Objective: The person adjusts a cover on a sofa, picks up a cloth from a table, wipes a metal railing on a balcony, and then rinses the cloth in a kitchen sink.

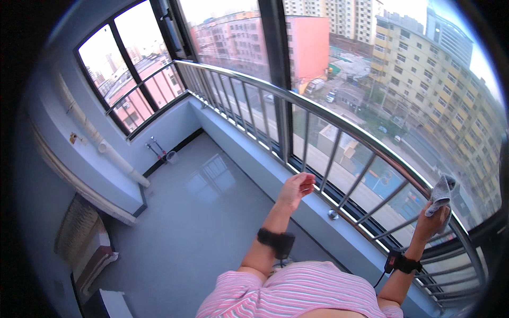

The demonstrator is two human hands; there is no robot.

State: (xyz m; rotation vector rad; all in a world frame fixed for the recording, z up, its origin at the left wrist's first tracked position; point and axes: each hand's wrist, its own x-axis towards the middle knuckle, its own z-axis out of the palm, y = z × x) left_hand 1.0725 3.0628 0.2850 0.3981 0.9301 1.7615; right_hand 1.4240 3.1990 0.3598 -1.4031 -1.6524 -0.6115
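My right hand (430,221) is closed on a grey cloth (441,195), which is bunched over the shiny metal top rail (366,139) of the window railing. Part of the cloth hangs down past my fingers. My left hand (298,190) is held up in front of the railing bars, apart from them, with nothing in it. Its fingers are loosely bent, with small gaps between them. A black band with a small box sits on each forearm.
Behind the railing stand tall windows with dark frames (281,69). A low white ledge (244,135) runs beneath it. On the left are wall pipes (101,143), floor-level pipe fittings (156,148) and a leaning brown panel or mat (79,238). Grey glossy tiles (180,222) cover the floor.
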